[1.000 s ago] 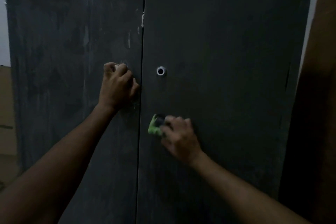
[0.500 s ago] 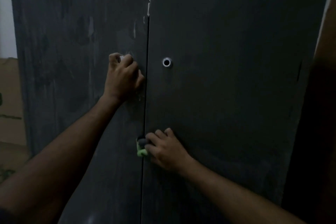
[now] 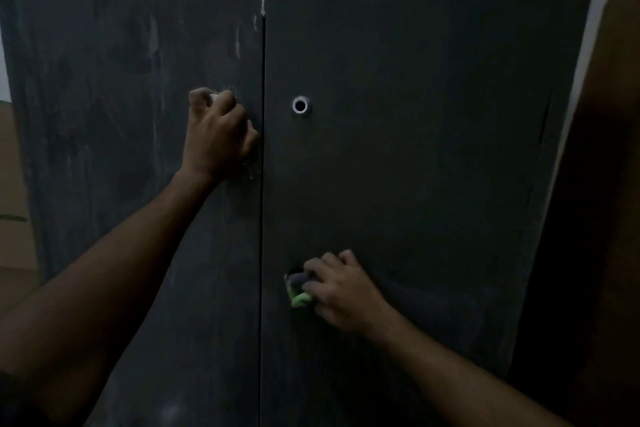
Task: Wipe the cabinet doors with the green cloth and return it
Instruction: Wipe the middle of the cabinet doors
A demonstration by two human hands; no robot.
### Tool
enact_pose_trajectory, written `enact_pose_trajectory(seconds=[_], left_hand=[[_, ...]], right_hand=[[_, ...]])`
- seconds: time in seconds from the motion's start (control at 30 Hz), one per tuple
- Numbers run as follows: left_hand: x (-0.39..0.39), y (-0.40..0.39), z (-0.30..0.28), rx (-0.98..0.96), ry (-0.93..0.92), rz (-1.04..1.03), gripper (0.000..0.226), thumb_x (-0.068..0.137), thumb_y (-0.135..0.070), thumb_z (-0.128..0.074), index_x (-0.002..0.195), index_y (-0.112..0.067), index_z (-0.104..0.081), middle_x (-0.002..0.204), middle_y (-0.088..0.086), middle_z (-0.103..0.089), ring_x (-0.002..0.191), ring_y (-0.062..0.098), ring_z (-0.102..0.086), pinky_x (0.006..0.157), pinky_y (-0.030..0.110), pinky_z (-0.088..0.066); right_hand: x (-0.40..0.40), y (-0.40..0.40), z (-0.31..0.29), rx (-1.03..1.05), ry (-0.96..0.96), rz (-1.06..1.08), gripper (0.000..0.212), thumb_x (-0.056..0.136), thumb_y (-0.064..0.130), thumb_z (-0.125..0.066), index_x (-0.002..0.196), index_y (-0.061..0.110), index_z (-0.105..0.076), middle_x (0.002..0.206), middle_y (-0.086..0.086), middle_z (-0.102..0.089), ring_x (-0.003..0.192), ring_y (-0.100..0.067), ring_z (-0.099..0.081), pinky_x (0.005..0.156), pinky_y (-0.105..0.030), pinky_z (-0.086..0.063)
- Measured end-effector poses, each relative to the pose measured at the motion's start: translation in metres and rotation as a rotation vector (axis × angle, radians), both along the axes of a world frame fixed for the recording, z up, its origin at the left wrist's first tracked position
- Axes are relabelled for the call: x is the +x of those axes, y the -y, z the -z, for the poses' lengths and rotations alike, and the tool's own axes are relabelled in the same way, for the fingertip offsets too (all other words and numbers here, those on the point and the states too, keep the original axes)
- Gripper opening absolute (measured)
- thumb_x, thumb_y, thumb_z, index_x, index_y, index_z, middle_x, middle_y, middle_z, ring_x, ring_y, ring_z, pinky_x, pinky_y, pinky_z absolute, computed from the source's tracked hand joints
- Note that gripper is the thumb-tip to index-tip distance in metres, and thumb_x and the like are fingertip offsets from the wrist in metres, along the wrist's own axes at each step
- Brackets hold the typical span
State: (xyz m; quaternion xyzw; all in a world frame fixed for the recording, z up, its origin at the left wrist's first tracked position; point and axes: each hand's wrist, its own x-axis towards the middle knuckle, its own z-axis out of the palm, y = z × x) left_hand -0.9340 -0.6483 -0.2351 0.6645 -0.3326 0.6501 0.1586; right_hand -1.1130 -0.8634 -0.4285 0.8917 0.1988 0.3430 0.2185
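Two tall dark cabinet doors fill the view: the left door (image 3: 104, 114), streaked with pale smears, and the right door (image 3: 433, 114). My right hand (image 3: 341, 291) grips the bunched green cloth (image 3: 298, 298) and presses it on the right door low down, just right of the centre seam. My left hand (image 3: 218, 132) is curled round a small pale knob on the left door beside the seam; the knob is mostly hidden by my fingers. A round metal keyhole (image 3: 300, 105) sits on the right door at knob height.
A brown wooden surface (image 3: 616, 184) stands close on the right. A pale wall strip (image 3: 588, 45) shows between it and the cabinet. Brownish boxes or furniture (image 3: 14, 218) are at the left edge.
My right hand moved the cloth down the right door, across to the seam, then slightly right again. My left hand stayed on the knob.
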Motion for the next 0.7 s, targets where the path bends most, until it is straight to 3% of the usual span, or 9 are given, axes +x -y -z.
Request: enact_pose_trajectory(seconds=[0.07, 0.13, 0.2, 0.23, 0.3, 0.37, 0.47, 0.6, 0.7], left_hand=[[-0.001, 0.001, 0.000, -0.020, 0.017, 0.007, 0.020, 0.093, -0.016, -0.059, 0.076, -0.006, -0.057, 0.087, 0.016, -0.056, 0.092, 0.035, -0.047, 0.095, 0.048, -0.035], [-0.003, 0.000, 0.000, -0.016, -0.019, -0.007, 0.022, 0.095, -0.017, -0.059, 0.076, -0.005, -0.057, 0.088, 0.017, -0.056, 0.095, 0.039, -0.051, 0.093, 0.049, -0.036], [-0.005, -0.004, 0.000, 0.004, -0.033, -0.021, 0.024, 0.096, -0.019, -0.059, 0.077, -0.005, -0.058, 0.089, 0.017, -0.055, 0.097, 0.041, -0.052, 0.091, 0.049, -0.037], [-0.007, -0.005, 0.000, 0.013, -0.013, -0.032, 0.024, 0.096, -0.019, -0.059, 0.077, -0.004, -0.058, 0.088, 0.017, -0.056, 0.095, 0.040, -0.052, 0.090, 0.049, -0.037], [-0.011, -0.006, -0.003, 0.045, 0.034, -0.073, 0.026, 0.096, -0.017, -0.058, 0.074, -0.003, -0.059, 0.084, 0.017, -0.057, 0.086, 0.038, -0.054, 0.090, 0.050, -0.040], [-0.012, -0.008, -0.006, 0.091, 0.065, -0.103, 0.027, 0.095, -0.016, -0.057, 0.072, -0.002, -0.059, 0.081, 0.018, -0.056, 0.080, 0.036, -0.053, 0.090, 0.051, -0.041], [-0.007, -0.010, -0.005, 0.101, 0.064, -0.105, 0.028, 0.096, -0.017, -0.056, 0.072, -0.002, -0.058, 0.080, 0.018, -0.055, 0.080, 0.036, -0.052, 0.091, 0.051, -0.040], [-0.003, -0.007, -0.005, 0.068, 0.045, -0.081, 0.030, 0.099, -0.021, -0.054, 0.076, -0.002, -0.058, 0.085, 0.019, -0.054, 0.083, 0.036, -0.048, 0.093, 0.050, -0.037], [-0.001, -0.009, -0.002, 0.066, 0.010, -0.026, 0.023, 0.106, -0.022, -0.053, 0.094, -0.003, -0.057, 0.098, 0.023, -0.056, 0.094, 0.041, -0.049, 0.094, 0.052, -0.039]], right_hand=[[-0.012, 0.028, -0.031, 0.179, 0.219, 0.039, 0.025, 0.070, 0.033, -0.075, 0.093, 0.025, -0.070, 0.113, 0.000, -0.063, 0.094, -0.028, -0.059, 0.078, -0.038, -0.033], [-0.013, 0.034, -0.057, 0.483, 0.475, 0.133, 0.026, 0.072, 0.027, -0.073, 0.098, 0.023, -0.071, 0.117, -0.001, -0.063, 0.101, -0.026, -0.055, 0.082, -0.039, -0.034], [-0.003, 0.013, -0.052, 0.676, 0.601, 0.164, 0.032, 0.076, 0.021, -0.065, 0.107, 0.022, -0.072, 0.125, -0.001, -0.063, 0.110, -0.025, -0.052, 0.088, -0.040, -0.037], [0.002, 0.000, -0.035, 0.632, 0.565, 0.147, 0.033, 0.078, 0.019, -0.064, 0.110, 0.022, -0.072, 0.127, -0.001, -0.063, 0.110, -0.026, -0.054, 0.089, -0.041, -0.038], [0.000, -0.012, 0.013, 0.343, 0.348, 0.086, 0.030, 0.079, 0.018, -0.066, 0.108, 0.024, -0.072, 0.129, 0.000, -0.064, 0.108, -0.028, -0.060, 0.087, -0.040, -0.037], [-0.025, 0.006, 0.041, 0.199, 0.191, 0.090, 0.030, 0.072, 0.020, -0.077, 0.100, 0.027, -0.074, 0.125, 0.003, -0.066, 0.104, -0.026, -0.063, 0.085, -0.039, -0.036], [-0.060, 0.056, 0.010, 0.404, 0.354, 0.208, 0.033, 0.062, 0.014, -0.086, 0.092, 0.024, -0.074, 0.113, 0.003, -0.068, 0.096, -0.029, -0.063, 0.082, -0.042, -0.039], [-0.077, 0.079, -0.049, 0.822, 0.707, 0.392, 0.034, 0.071, 0.002, -0.075, 0.101, 0.018, -0.075, 0.120, -0.002, -0.067, 0.113, -0.032, -0.058, 0.096, -0.044, -0.038], [-0.080, 0.070, -0.005, 0.508, 0.478, 0.279, 0.040, 0.067, 0.001, -0.079, 0.103, 0.018, -0.076, 0.123, -0.002, -0.069, 0.110, -0.034, -0.063, 0.095, -0.046, -0.044]])
